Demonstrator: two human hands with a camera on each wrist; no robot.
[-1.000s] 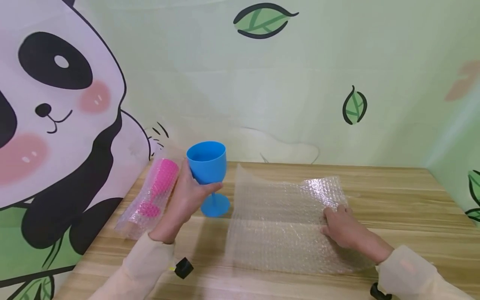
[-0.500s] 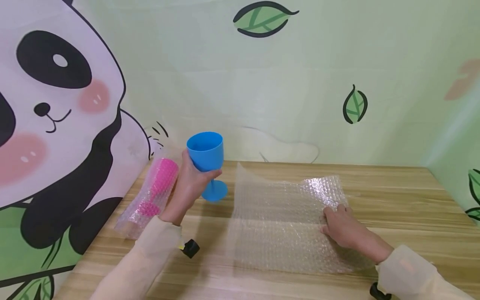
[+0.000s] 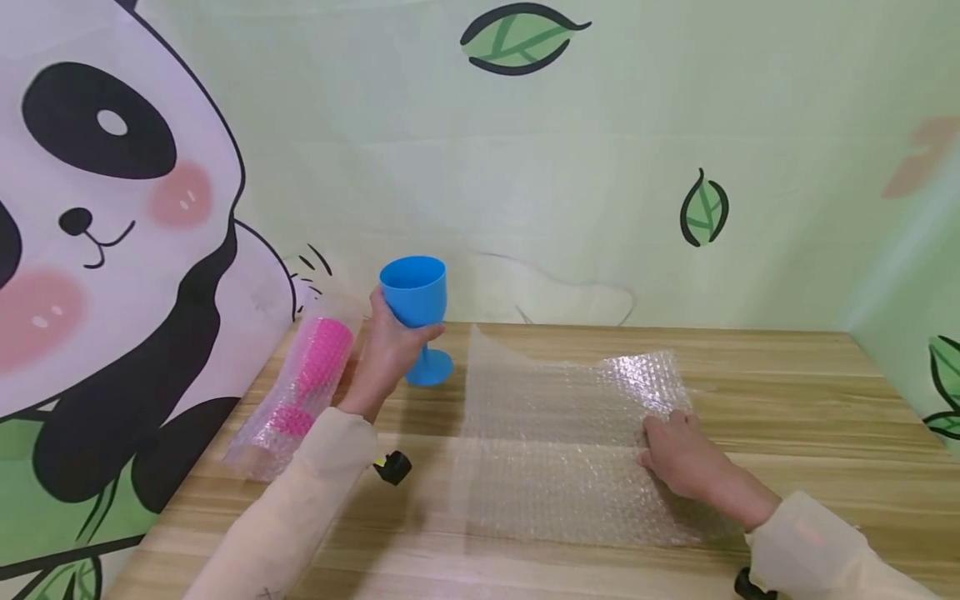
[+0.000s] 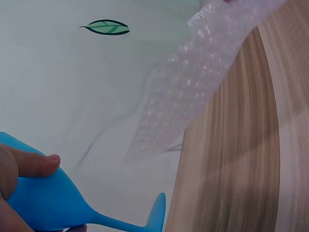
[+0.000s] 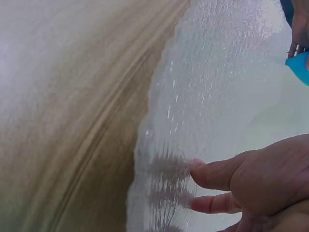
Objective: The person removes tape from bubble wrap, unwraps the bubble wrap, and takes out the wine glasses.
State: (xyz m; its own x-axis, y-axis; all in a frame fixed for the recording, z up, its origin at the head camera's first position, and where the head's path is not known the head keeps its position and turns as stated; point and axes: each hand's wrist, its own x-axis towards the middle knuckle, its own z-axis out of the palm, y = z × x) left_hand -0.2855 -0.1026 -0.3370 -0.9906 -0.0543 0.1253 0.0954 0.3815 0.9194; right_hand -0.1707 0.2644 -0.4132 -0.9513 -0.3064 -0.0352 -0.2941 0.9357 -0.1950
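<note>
A blue goblet [image 3: 414,293] stands upright in the grip of my left hand [image 3: 388,346], with fingers and thumb round its bowl. Stem and foot show beneath the hand; the left wrist view has the same goblet [image 4: 46,200] at its lower left. Right of it lies a sheet of clear bubble wrap [image 3: 555,467]. My right hand [image 3: 686,458] pinches the sheet near its right edge. In the right wrist view, some fingers show blurred through the bubble wrap [image 5: 193,96], with the thumb on the near side.
A pink goblet [image 3: 324,354] wrapped in bubble wrap lies at the left of the wooden table [image 3: 787,400], beside my left forearm. Behind the table rises a pale green wall [image 3: 570,208] with a panda [image 3: 112,208] and leaves printed on it.
My left hand has moved the blue goblet up in the head view, away from me. My right hand and the bubble wrap sheet stay nearly where they were.
</note>
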